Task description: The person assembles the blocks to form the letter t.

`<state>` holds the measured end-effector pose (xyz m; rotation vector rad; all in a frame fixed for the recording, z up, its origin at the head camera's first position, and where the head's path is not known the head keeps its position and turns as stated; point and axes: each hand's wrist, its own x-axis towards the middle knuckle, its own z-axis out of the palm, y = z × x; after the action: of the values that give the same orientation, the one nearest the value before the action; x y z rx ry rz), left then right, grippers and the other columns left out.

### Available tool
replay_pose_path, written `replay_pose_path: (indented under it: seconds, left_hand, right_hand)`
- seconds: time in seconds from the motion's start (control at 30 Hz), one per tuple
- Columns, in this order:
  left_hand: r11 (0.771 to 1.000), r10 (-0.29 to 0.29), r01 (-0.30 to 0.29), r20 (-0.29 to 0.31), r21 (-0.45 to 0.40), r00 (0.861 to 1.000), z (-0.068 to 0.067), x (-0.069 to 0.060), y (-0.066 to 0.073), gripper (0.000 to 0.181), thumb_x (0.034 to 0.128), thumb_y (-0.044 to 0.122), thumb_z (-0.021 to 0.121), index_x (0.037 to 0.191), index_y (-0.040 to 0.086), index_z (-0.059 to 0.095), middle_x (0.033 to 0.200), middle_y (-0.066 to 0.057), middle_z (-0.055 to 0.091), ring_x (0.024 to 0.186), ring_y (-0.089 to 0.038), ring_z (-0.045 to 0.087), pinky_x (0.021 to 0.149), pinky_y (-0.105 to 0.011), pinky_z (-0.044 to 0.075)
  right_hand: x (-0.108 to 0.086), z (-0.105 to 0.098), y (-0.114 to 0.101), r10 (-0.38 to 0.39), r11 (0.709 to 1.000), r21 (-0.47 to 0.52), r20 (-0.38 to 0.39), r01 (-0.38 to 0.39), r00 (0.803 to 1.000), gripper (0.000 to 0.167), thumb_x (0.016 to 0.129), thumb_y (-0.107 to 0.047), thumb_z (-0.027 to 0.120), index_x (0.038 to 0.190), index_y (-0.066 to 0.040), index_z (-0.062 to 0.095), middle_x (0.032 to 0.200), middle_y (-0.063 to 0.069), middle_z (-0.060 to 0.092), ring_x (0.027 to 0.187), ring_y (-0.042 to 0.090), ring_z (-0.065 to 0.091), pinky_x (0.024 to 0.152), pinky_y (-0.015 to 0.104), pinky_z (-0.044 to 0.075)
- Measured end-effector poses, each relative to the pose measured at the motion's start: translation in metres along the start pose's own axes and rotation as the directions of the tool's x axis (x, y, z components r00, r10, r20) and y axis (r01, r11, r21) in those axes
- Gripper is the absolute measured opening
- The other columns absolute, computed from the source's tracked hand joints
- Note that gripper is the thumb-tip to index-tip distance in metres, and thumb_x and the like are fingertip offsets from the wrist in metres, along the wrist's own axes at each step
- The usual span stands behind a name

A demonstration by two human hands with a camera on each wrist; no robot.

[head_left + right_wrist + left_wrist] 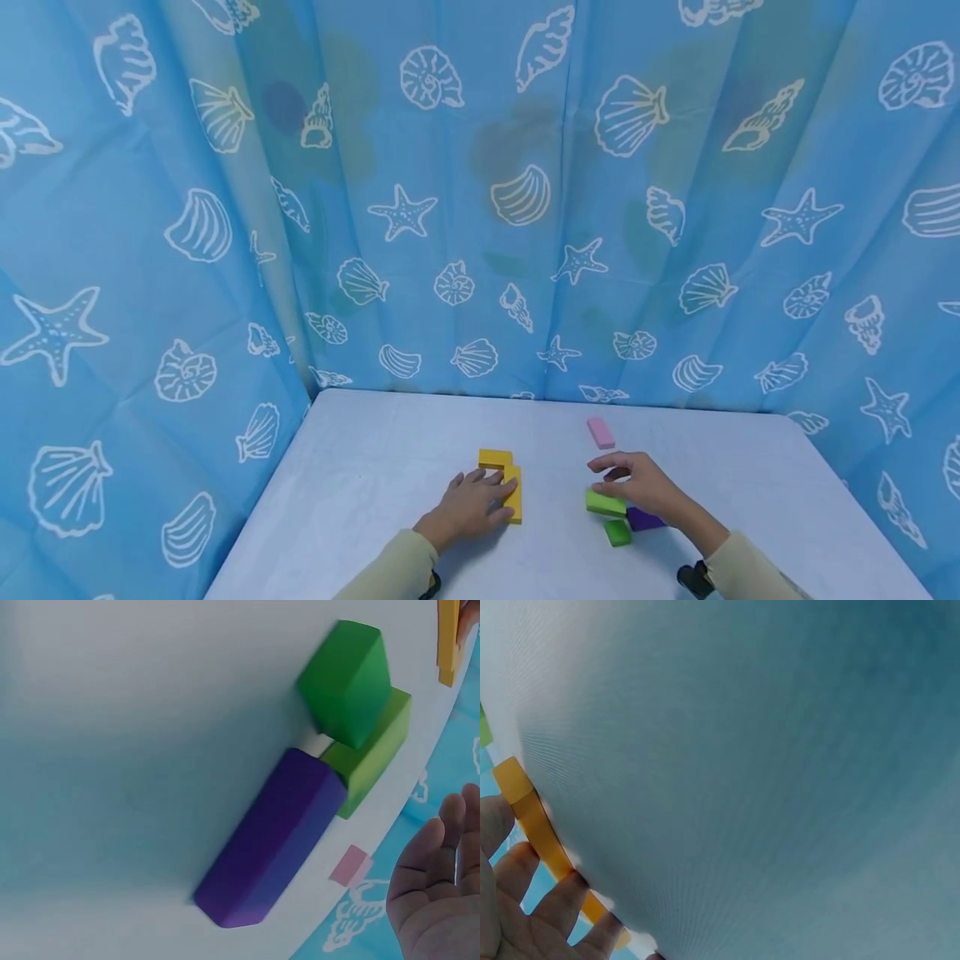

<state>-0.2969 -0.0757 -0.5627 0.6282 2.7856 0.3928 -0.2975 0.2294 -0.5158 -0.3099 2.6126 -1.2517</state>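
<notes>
Yellow blocks, two showing, lie left of centre on the worktop, partly covered by the left hand. That arm comes in from the lower left in a pale sleeve, its wrist low and its palm turned down. Its grip is spread, the fingers apart and extended against the yellow pieces rather than wrapped round them; in the left wrist view the fingertips line up along the yellow edge. One yellow block lies crosswise at the far side; the other runs lengthwise just beside it, towards the person.

Further right come four more blocks, one of each colour: a light green block, a small dark green block just beside its near side, a pink block well apart near the back, and a purple block just right of the light green one. Whether the purple and light green blocks touch, I cannot tell.

Over this group the right hand hangs, its forearm reaching in from the lower right. Its grip is loosely curved, with a gap between thumb and fingers and nothing held; the thumb is nearest the light green block. Behind the worktop hangs a blue curtain printed with white shells and starfish.
</notes>
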Motion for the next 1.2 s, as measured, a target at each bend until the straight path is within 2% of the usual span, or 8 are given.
replay_pose_path:
  seconds: [0.13,0.3,0.6,0.9,1.2]
  left_hand:
    - [1.0,0.014,-0.014,-0.002,0.004,1.0,0.001,0.0,-0.001,0.053,0.0976,0.053,0.052,0.148,0.037,0.045,0.155,0.003,0.044,0.144,-0.034,0.037,0.114,-0.063,0.029]
    - [1.0,0.004,-0.004,-0.002,0.012,1.0,-0.001,0.0,-0.002,0.054,0.0972,0.054,0.052,0.148,0.039,0.044,0.155,0.004,0.044,0.144,-0.033,0.037,0.114,-0.063,0.029]
    - [1.0,0.0,0.0,0.003,0.004,1.0,0.0,0.001,-0.002,0.054,0.097,0.054,0.052,0.148,0.038,0.044,0.155,0.004,0.044,0.144,-0.033,0.037,0.115,-0.063,0.028]
    - [1.0,0.003,-0.003,0.001,0.005,1.0,0.0,0.002,-0.002,0.053,0.0976,0.054,0.052,0.148,0.038,0.044,0.156,0.003,0.043,0.145,-0.033,0.036,0.115,-0.062,0.028]
    - [1.0,0.001,-0.001,0.0,-0.013,1.0,0.0,0.0,-0.001,0.053,0.0973,0.052,0.053,0.147,0.038,0.046,0.155,0.002,0.044,0.144,-0.032,0.037,0.115,-0.062,0.028]
  right_hand:
    - [-0.004,0.001,0.003,0.047,0.999,-0.011,-0.023,-0.047,0.999,0.039,0.084,-0.02,0.078,0.119,-0.005,0.07,0.118,0.014,0.07,0.101,0.021,0.064,0.083,0.039,0.058]
    - [-0.005,0.003,0.011,0.073,0.997,0.006,-0.035,-0.073,0.997,0.041,0.082,-0.022,0.079,0.119,-0.007,0.07,0.118,0.013,0.069,0.102,0.02,0.063,0.085,0.04,0.057]
    - [-0.007,0.003,0.02,0.08,0.997,0.005,-0.039,-0.08,0.996,0.04,0.081,-0.02,0.08,0.118,-0.007,0.071,0.118,0.012,0.069,0.103,0.021,0.063,0.087,0.044,0.055]
    - [-0.006,0.004,0.023,0.109,0.994,-0.025,-0.053,-0.11,0.993,0.04,0.079,-0.021,0.082,0.116,-0.009,0.072,0.117,0.008,0.07,0.104,0.021,0.063,0.089,0.048,0.054]
    - [-0.002,0.011,0.026,0.138,0.986,-0.089,-0.048,-0.142,0.989,0.037,0.077,-0.018,0.083,0.112,-0.012,0.073,0.113,0.003,0.071,0.1,0.018,0.064,0.089,0.046,0.054]
